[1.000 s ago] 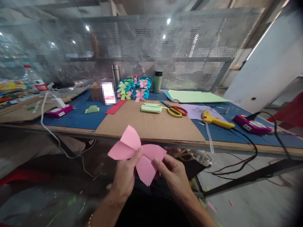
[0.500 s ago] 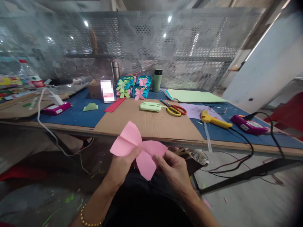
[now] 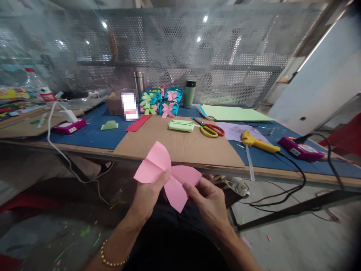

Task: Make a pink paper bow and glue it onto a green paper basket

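A pink paper flower with broad creased petals is held between my hands, in front of the table edge and above my lap. My left hand pinches it near the centre, thumb on top. The thumb and fingers of my right hand grip its right-hand petal. The fingers beneath the paper are partly hidden. Beyond the flower lies a cardboard sheet on the blue table. On it rest a folded light-green paper piece and scissors with red and yellow handles.
A yellow glue gun lies on the right, its cord hanging over the edge. Purple power strips sit at both sides. Paper-flower boxes, a green tumbler and stacked coloured paper stand behind. A white cable hangs at left.
The whole view has shifted slightly, so the table things appear a little to the right. Both hands keep their grip on the pink paper flower, which looks nearly unchanged.
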